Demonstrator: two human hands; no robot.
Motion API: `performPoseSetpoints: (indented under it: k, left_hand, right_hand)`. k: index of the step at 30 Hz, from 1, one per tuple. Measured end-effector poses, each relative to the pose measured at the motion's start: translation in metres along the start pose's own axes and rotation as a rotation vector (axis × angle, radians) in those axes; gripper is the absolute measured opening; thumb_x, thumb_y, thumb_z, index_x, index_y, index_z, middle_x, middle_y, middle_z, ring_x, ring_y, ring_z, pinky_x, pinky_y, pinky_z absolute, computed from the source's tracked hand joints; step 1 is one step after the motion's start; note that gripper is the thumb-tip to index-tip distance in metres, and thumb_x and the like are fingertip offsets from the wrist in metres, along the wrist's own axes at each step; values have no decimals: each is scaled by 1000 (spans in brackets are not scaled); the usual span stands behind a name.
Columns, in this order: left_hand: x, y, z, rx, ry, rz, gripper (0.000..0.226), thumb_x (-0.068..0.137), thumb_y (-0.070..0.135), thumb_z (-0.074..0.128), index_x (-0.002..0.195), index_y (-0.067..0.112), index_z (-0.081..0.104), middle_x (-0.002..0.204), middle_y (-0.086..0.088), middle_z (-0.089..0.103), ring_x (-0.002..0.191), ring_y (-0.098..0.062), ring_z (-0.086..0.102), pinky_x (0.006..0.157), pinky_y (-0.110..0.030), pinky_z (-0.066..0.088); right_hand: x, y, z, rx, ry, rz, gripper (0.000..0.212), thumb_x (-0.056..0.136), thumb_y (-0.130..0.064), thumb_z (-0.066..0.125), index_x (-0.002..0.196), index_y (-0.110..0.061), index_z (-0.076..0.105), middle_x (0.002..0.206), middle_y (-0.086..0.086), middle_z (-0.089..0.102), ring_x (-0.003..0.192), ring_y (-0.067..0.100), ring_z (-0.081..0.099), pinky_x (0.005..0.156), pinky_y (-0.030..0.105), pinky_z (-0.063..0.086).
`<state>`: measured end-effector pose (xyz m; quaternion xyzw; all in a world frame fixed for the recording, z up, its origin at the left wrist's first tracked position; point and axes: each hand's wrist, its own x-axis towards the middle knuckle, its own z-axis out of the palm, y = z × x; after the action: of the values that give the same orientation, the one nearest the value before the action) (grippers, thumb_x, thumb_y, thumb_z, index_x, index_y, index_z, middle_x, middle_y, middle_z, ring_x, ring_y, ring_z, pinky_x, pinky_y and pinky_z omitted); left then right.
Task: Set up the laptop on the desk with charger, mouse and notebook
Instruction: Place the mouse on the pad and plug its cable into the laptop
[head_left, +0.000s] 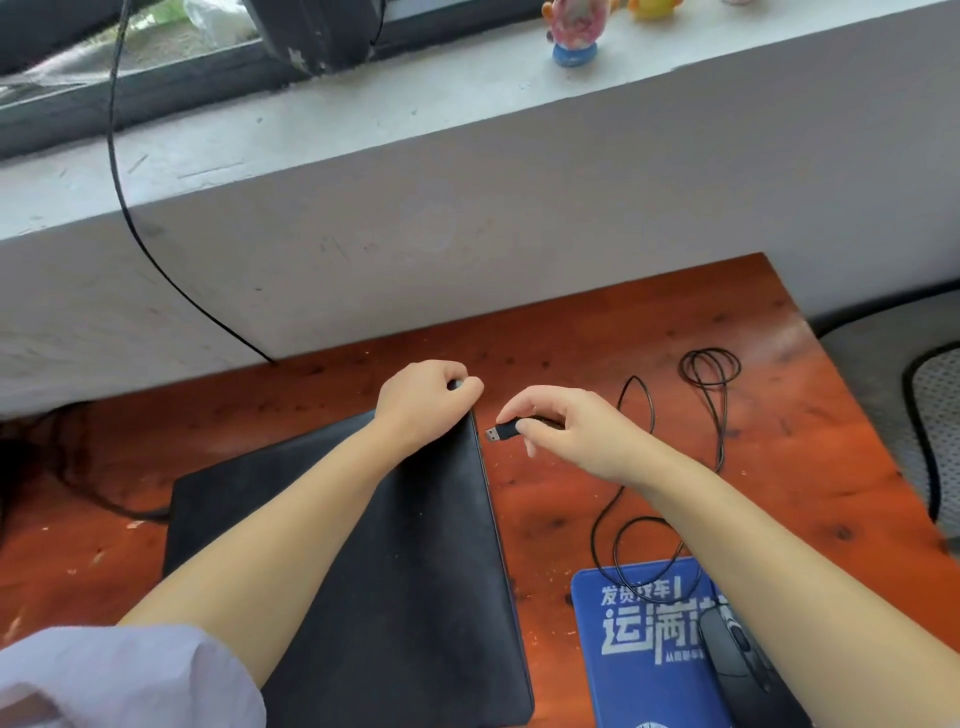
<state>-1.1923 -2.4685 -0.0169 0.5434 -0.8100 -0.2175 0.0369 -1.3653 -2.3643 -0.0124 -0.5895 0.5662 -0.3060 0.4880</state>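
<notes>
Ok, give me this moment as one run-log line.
laptop: closed on desk | left hand: gripping laptop's far right corner | right hand: holding mouse's USB plug beside laptop edge | mouse: on pad

The closed laptop (374, 545) was matte black. Beside the right hand's pinch, the USB plug (501, 432) was black with a silver tip. The desk (623, 332) was reddish-brown, dark-knotted wood. The mouse pad (634, 649) was blue with white lettering; the mouse (727, 649) black.

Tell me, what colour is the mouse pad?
Blue with white writing, seen from the head camera.
</notes>
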Motion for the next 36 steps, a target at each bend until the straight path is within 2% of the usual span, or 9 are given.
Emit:
performPoseSetpoints:
  k: [7,12,16,19,22,24,26,30,36]
  left_hand:
    - [-4,4,-1,-16,0,-2,33,73,40,40,61,12,53,50,3,44,54,-13,44,48,-27,30]
    - [-6,5,-3,-19,0,0,31,73,41,40,59,15,51,48,2,43,52,-11,43,49,-27,31]
    - [-6,6,-4,-27,6,-13,36,71,42,38,63,11,54,50,2,44,54,-13,44,51,-28,32]
    - [-6,5,-4,-34,6,-17,36,70,42,38,63,10,55,50,2,43,54,-14,42,50,-29,31]
    - [-7,5,-6,-40,7,-12,32,70,42,38,58,14,50,48,2,40,51,-12,40,49,-28,29]
    - [-7,5,-6,-42,8,-9,33,70,42,38,58,15,51,48,2,40,50,-12,40,48,-28,29]
    - [-7,5,-6,-43,10,-11,35,71,42,38,61,12,53,48,2,42,51,-12,42,49,-28,30]
    - [-8,6,-6,-49,1,-5,30,71,41,39,56,17,48,47,2,40,50,-12,40,50,-28,30]
    - [-11,9,-4,-52,-8,9,28,70,40,39,54,19,43,47,3,39,50,-12,39,48,-28,28]
  right_hand:
    - [-7,-2,8,137,-7,27,16,92,-18,49,100,-21,63,67,-6,71,52,18,38,49,25,34]
    - [-13,0,14,239,-3,48,16,93,-18,49,100,-22,62,69,-5,71,55,4,46,52,11,39]
    - [-10,2,18,224,48,46,16,92,-21,49,98,-27,62,70,-5,70,56,8,46,57,24,41]
    - [-12,2,22,100,98,11,13,90,-25,52,97,-33,60,71,-10,71,67,23,57,67,36,48]
    - [-16,1,26,8,132,-67,16,88,-20,58,98,-32,60,75,-13,70,76,0,62,70,9,46]
    - [-15,0,26,-67,159,-117,17,88,-16,60,102,-24,63,85,-11,68,75,-9,58,68,0,38]
    - [-12,-1,23,-165,177,-159,17,88,-16,60,104,-20,64,92,-9,67,74,-15,54,68,-2,35]
    - [-8,-2,19,-274,148,-199,18,88,-21,60,105,-23,65,99,-10,67,81,-4,52,74,-2,34]
    - [-12,1,20,-255,180,-211,17,87,-18,61,103,-21,66,98,-8,69,85,-7,50,73,-4,32]
